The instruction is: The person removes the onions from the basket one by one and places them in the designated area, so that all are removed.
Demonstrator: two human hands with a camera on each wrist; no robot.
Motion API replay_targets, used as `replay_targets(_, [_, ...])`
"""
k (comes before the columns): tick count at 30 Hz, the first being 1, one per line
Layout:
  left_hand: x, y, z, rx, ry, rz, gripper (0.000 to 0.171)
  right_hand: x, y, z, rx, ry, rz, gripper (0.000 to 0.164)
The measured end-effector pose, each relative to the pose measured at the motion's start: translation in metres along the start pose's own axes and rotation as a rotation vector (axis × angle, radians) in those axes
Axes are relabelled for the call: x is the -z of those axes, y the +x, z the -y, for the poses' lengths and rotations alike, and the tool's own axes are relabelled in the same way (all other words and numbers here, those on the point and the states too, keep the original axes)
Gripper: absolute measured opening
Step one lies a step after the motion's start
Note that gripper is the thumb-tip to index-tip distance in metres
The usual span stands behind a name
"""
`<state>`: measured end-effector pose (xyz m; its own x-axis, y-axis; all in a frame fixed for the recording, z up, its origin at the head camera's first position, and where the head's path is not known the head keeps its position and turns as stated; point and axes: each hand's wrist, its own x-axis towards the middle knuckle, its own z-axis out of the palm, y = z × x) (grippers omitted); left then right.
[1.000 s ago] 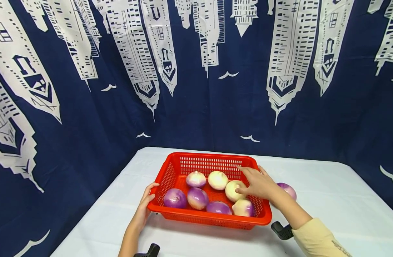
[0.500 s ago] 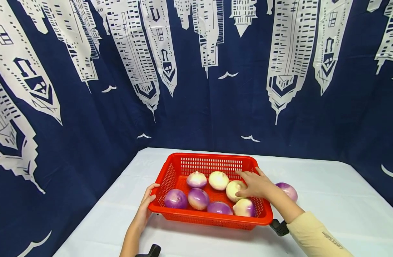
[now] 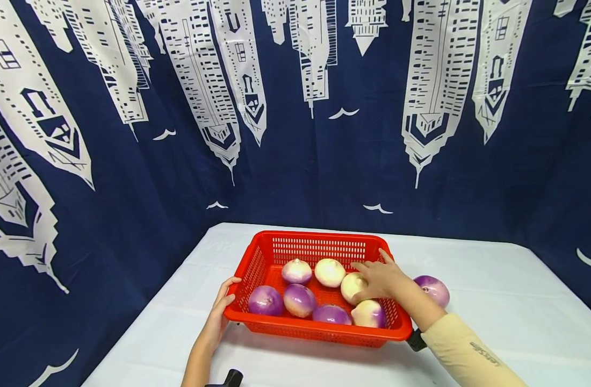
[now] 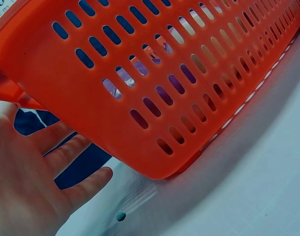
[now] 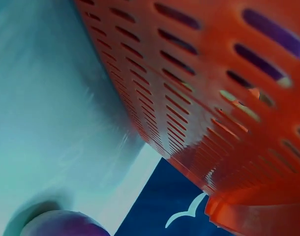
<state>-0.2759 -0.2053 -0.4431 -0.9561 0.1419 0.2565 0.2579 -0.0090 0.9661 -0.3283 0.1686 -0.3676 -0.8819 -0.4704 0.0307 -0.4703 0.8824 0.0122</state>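
A red plastic basket (image 3: 315, 333) with slotted walls holds several purple-and-white onions. My left hand (image 3: 215, 314) holds the basket's left rim, fingertips over the edge; in the left wrist view that hand (image 4: 32, 177) lies against the outside of the wall. My right hand (image 3: 380, 279) reaches over the basket's right rim with fingers spread. It is over a pale onion (image 3: 352, 287), its thumb by the onion's lower edge and its fingertips beyond it. A white-and-purple onion (image 3: 368, 314) lies just below, near the front right corner. The right palm is hidden.
Other onions in the basket include a purple one (image 3: 265, 301) at front left and a pale one (image 3: 330, 272) at the back. Outside, a purple onion (image 3: 433, 290) lies on the white table (image 3: 494, 290), right of the basket. A dark blue printed cloth (image 3: 295, 177) hangs behind.
My right hand has moved slightly left and down, further over the pale onion, its forearm coming in closer. The left hand keeps its place on the rim, and the basket stays put.
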Motion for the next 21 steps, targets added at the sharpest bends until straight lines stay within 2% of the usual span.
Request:
replay_targets(4, [-0.0025,-0.0020,-0.0052,0.025,-0.006,-0.025,0.044,-0.0022,0.0039,0.0016,-0.008,-0.022,0.049,0.079])
replay_targets(10, [-0.0038,-0.0032,-0.0094,0.045,-0.017,-0.039,0.043,-0.0038,0.0080,0.0019,-0.020,-0.038,0.074,0.075])
replay_targets(21, [-0.0044,-0.0034,-0.0089,0.049,-0.009,-0.030,0.042,-0.0030,0.0053,0.0026,0.069,-0.056,0.040,0.055])
